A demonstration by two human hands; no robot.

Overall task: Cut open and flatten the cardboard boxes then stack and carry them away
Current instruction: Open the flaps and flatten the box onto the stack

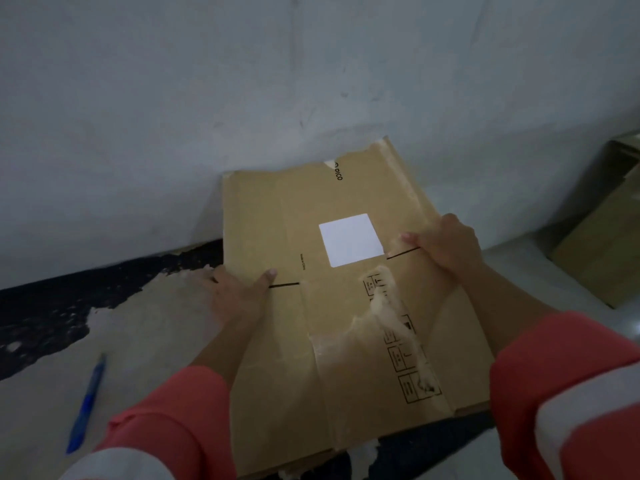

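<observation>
1. A coral-red left sleeve (pixel 166 420) and a matching right sleeve (pixel 561 368) are seen.
2. A broad white band (pixel 588 420) is shown across the right sleeve; a white patch (pixel 117 465) is glimpsed low on the left.
3. Forearms, left hand (pixel 239 292) and right hand (pixel 446 244) are left uncovered.

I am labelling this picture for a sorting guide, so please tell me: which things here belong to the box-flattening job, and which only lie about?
Belongs to the job:
- flattened cardboard box, gripped at its side edges by the left hand and the right hand
- other cardboard box at the right edge, likely waiting

Just lying about:
- blue pen, apart at the left, untouched
</observation>
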